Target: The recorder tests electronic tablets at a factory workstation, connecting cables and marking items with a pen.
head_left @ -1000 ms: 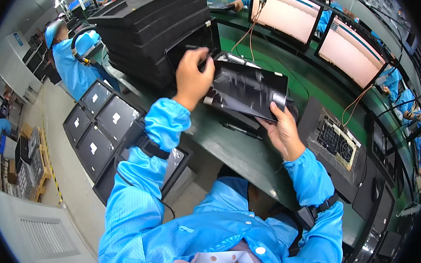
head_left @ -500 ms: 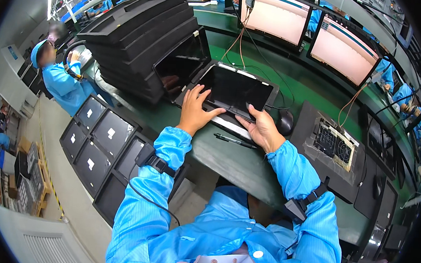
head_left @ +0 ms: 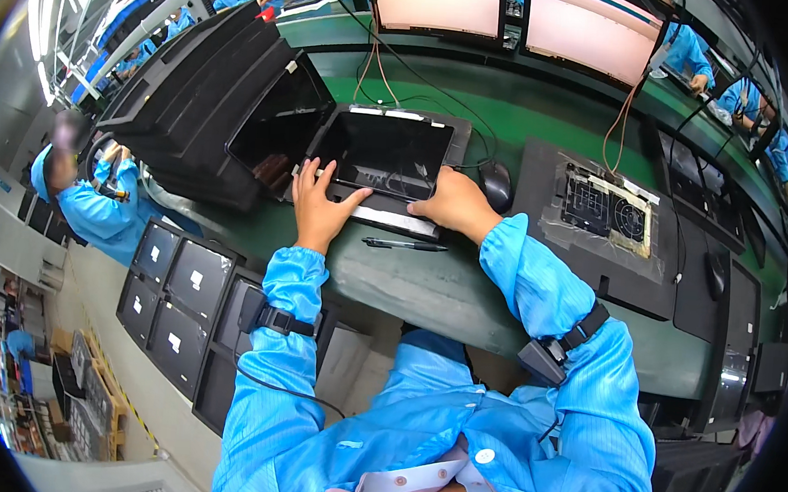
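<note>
A dark glossy display panel [head_left: 384,154] lies on a black foam fixture [head_left: 459,145] on the green bench. My left hand [head_left: 322,209] has its fingers spread at the panel's lower left corner, the thumb along its front edge. My right hand [head_left: 459,205] grips the lower right corner, thumb at the front edge and fingers bent round the right side; the fingertips are partly hidden. A white strip [head_left: 400,223] runs along the fixture's front. In front of it lies a black pen [head_left: 403,245]. A second dark panel [head_left: 279,124] leans at the left, beside the fixture.
Stacked black trays [head_left: 189,104] rise at the left. Compartment trays [head_left: 179,309] stand lower left. A mouse [head_left: 495,185] sits right of the fixture, near a black board with a taped circuit plate [head_left: 609,209]. Two lit monitors [head_left: 592,31] stand behind. A co-worker [head_left: 96,198] is at far left.
My right hand has turned from thumb on top of the panel to gripping its right corner. The panel's front edge now lies lower on the fixture. The whole view has shifted.
</note>
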Demonstrator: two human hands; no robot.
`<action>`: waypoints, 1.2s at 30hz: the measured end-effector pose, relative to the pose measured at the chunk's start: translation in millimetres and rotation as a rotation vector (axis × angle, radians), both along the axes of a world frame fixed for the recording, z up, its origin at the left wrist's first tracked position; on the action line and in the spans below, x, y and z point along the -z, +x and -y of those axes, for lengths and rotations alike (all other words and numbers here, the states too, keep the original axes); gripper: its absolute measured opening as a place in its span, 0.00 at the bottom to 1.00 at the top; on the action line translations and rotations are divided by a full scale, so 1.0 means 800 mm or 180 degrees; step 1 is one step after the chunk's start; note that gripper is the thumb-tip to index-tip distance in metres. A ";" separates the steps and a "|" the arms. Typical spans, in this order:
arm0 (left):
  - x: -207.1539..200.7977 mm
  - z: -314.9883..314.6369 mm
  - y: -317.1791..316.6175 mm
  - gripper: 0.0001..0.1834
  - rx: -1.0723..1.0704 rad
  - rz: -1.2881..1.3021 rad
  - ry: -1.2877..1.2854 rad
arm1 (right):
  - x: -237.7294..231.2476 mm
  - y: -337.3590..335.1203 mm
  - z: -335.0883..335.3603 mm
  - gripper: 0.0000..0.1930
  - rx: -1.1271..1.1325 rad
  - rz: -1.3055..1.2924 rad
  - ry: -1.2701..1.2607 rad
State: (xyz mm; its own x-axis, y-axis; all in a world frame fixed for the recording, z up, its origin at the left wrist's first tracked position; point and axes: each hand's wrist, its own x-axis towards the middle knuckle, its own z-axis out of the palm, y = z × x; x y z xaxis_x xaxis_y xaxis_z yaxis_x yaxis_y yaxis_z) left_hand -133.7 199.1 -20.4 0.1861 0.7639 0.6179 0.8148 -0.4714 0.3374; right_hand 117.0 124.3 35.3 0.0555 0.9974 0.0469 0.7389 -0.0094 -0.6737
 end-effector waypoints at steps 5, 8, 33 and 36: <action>0.001 0.002 -0.002 0.42 0.0070 -0.0017 0.0090 | -0.020 -0.017 0.020 0.30 -0.0251 0.1213 -0.0095; -0.013 0.000 0.014 0.37 0.0328 -0.0162 0.0420 | -0.009 -0.003 0.010 0.27 -0.0466 0.1462 -0.0047; -0.006 -0.001 -0.018 0.27 0.0106 -0.0232 0.0245 | 0.003 0.721 0.258 0.26 0.4812 -0.4052 0.0856; -0.003 -0.002 -0.017 0.26 0.0111 -0.0219 0.0238 | 0.014 0.729 0.256 0.26 0.3943 -0.4805 0.1306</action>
State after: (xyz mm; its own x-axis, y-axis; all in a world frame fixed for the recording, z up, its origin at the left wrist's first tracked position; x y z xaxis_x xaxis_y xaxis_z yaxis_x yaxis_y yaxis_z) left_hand -147.5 201.0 -18.4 0.2557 0.7085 0.6578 0.8176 -0.5216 0.2439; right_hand 700.3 -80.3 24.4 0.7875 0.3361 -0.5166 -0.6107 0.3135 -0.7271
